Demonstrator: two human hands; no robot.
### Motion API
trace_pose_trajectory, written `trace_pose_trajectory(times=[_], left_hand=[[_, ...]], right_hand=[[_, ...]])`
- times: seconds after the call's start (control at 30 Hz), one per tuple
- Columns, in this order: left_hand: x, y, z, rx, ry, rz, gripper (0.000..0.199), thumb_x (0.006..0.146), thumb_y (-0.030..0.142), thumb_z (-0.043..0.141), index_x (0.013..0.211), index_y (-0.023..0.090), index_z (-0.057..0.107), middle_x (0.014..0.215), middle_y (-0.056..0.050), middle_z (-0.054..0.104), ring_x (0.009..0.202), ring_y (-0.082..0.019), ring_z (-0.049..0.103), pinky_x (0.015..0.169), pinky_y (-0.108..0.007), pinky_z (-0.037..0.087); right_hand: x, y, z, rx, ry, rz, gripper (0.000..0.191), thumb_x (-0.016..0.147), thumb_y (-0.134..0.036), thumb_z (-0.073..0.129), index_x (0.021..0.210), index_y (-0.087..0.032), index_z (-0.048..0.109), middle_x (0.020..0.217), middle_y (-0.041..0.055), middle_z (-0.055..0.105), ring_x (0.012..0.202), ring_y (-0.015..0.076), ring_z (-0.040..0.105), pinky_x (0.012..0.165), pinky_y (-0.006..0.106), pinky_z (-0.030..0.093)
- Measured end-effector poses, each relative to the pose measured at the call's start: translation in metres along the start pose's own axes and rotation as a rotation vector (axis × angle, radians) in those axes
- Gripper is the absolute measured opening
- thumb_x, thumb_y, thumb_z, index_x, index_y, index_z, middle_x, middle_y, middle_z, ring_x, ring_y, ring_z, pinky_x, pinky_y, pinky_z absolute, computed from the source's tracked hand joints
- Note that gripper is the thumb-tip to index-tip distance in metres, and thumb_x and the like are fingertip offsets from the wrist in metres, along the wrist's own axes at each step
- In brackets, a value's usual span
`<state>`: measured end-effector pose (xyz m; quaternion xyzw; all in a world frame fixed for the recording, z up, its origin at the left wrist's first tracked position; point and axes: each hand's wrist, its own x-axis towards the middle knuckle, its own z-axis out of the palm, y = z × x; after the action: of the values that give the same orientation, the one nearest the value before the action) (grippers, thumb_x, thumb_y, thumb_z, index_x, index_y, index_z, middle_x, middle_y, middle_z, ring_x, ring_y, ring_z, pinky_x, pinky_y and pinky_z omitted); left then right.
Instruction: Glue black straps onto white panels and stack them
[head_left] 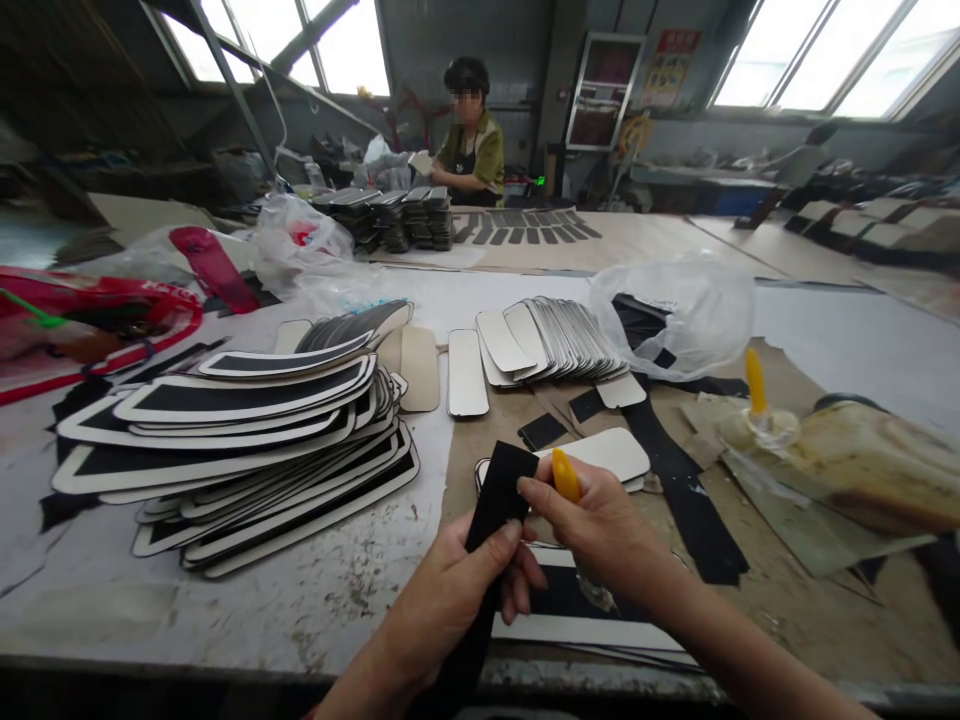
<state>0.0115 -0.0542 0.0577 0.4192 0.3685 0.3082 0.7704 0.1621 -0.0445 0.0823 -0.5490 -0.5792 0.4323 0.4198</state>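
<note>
My left hand [469, 575] is closed on a black strip [508, 478], thumb pressed flat on its face and fingers curled behind it. The strip stands tilted up in front of me, its lower part running down past my wrist toward the near edge. My right hand [592, 515] meets it at the upper right edge, thumb tip against the strip, while I grip a yellow-handled tool [566, 476] in the same hand; I cannot tell whether that thumb and a finger pinch the strip from both sides.

Below my hands lies a white-bordered black panel [600, 632], near the edge of the tabletop [360, 610]. Just beyond my right hand is a white rounded panel [611, 452]. To the right, a long black piece [694, 500] slants across brown paper, and past it a stained container [874, 465] lies with a yellow handle [755, 382] sticking up at its mouth.

On the left I have a tall, uneven stack of curved panels [247, 440], black with white borders. Farther off, in the middle, a row of white panels [577, 338] leans over in a fan, with a clear plastic bag [705, 320] to its right. At the far side, a person [480, 150] stands behind piles of dark pieces [405, 218].
</note>
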Motion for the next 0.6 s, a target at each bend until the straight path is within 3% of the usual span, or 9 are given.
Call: trace_pose_trajectory(times=[0.3, 0.5, 0.6], left_hand=[[0.000, 0.003, 0.018, 0.023, 0.052, 0.046, 0.033, 0.080, 0.043, 0.059, 0.082, 0.011, 0.056, 0.064, -0.007, 0.063, 0.048, -0.012, 0.053, 0.046, -0.021, 0.041], [0.000, -0.003, 0.017, -0.002, 0.099, 0.047, 0.033, 0.079, 0.042, 0.061, 0.081, 0.009, 0.057, 0.070, -0.010, 0.066, 0.056, -0.015, 0.060, 0.054, -0.025, 0.049], [0.001, -0.004, 0.017, -0.012, 0.162, 0.081, 0.034, 0.078, 0.043, 0.062, 0.081, 0.009, 0.058, 0.070, -0.010, 0.066, 0.056, -0.017, 0.061, 0.055, -0.027, 0.050]], right_hand=[[-0.013, 0.003, -0.005, 0.126, -0.025, 0.069, 0.025, 0.075, -0.037, 0.062, 0.063, -0.020, 0.047, 0.053, -0.0045, 0.050, 0.050, 0.0116, 0.046, 0.049, 0.024, 0.038], [-0.015, 0.007, -0.016, -0.091, 0.162, -0.058, 0.032, 0.082, -0.042, 0.053, 0.060, -0.020, 0.044, 0.054, -0.0041, 0.043, 0.052, 0.0114, 0.040, 0.049, 0.024, 0.032], [-0.013, 0.008, -0.015, -0.015, 0.188, -0.020, 0.033, 0.079, -0.046, 0.056, 0.063, -0.020, 0.045, 0.053, -0.0054, 0.039, 0.049, 0.0103, 0.035, 0.046, 0.024, 0.030]])
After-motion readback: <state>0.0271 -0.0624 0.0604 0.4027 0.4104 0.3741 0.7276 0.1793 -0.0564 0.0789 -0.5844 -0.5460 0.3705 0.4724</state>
